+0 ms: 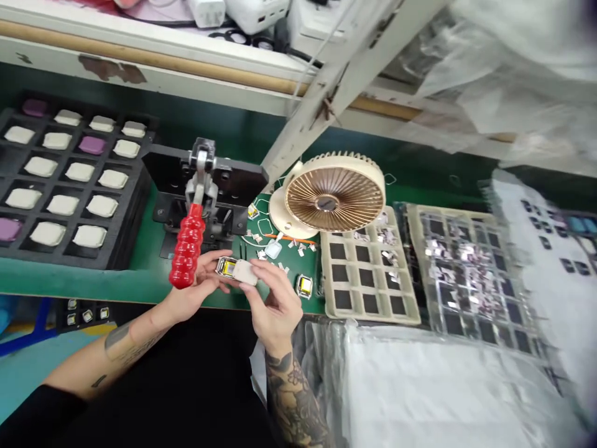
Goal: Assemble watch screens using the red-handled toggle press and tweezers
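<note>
Green workbench [140,283] fills my remote feed, with a toggle clamp [200,165] on a black base as my landmark. Left of the clamp sits a black foam tray [79,249] of pale square pads, a few of them purple. Right of it stand a cream desk fan [333,193], then a beige tray with black squares [368,280], then a clear plastic tray [471,274] holding foil scraps, with white plastic sheeting [443,386] closer to the camera.

Just right of the clamp's red handle [187,246], both hands are together above the bench edge. The left hand [196,289] cradles a yellow-wrapped cell [225,267] in a metal frame from below, while the right hand [275,305] pinches a white block [245,272] seated against that frame. Judging from here, this work goes best with a light grip on the outer edges, the yellow wrap uncrushed, and the piece level and clear of the handle. A second framed cell [304,286] lies on the bench right of the clamp, among small white scraps, an orange stick [289,238] and a pale square piece [274,249].
</note>
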The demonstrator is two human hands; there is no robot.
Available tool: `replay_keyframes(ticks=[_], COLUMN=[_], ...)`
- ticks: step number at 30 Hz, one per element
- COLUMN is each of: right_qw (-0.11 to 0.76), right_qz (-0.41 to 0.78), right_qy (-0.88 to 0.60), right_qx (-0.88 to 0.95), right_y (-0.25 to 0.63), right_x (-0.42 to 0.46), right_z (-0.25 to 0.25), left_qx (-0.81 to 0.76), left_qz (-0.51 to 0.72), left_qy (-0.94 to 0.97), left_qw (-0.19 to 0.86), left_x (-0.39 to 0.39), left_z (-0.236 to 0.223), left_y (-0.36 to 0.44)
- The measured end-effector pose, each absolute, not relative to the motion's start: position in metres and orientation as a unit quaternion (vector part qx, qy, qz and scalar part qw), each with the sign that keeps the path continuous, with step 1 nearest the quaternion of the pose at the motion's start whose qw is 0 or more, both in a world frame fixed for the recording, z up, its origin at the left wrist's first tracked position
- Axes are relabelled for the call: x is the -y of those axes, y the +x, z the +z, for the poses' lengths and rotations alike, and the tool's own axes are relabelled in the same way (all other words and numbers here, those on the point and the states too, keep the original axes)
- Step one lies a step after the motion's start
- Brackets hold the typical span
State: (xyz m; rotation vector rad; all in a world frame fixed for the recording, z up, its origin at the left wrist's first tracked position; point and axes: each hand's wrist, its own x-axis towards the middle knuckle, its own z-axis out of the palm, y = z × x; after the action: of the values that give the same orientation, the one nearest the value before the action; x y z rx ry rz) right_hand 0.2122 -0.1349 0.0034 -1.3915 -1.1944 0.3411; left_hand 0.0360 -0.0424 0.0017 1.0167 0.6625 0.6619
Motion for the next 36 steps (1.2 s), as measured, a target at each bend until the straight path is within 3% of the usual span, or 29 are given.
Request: replay_keyframes(ticks=[7,14,22,25,28,31,36], right_qw=[0.565,0.616,0.618,0.561,0.556,0.563,0.506], right_qz=[0.184,0.282,0.278,0.257,0.114,0.005,0.061], right_qy=[-0.595,-0.582,-0.592,-0.626,-0.641,-0.627,-0.584], right_qx=[0.541,0.450,0.436,0.477,0.516,0.539,0.631], right_y=[0.198,0.195,0.180,0.184,0.199,0.213,0.212], right_x=[0.124,0.127,0.128,0.124,0.110,0.080,0.018], right_z=[-0.004,-0.005,-0.001,0.007,0.026,0.050,0.086], left_qx=[-0.329,-0.319,-0.326,-0.356,-0.365,-0.367,-0.362], left_qz=[0.315,0.311,0.369,0.347,0.334,0.342,0.377], left_qy=[0.465,0.546,0.652,0.555,0.399,0.322,0.307], left_qw=[0.759,0.709,0.576,0.667,0.772,0.803,0.795], left_x=[0.049,0.045,0.052,0.053,0.050,0.046,0.042], left_z=[0.014,0.017,0.003,0.002,0.005,0.006,0.002], left_y=[0.036,0.034,0.027,0.027,0.025,0.017,0.000])
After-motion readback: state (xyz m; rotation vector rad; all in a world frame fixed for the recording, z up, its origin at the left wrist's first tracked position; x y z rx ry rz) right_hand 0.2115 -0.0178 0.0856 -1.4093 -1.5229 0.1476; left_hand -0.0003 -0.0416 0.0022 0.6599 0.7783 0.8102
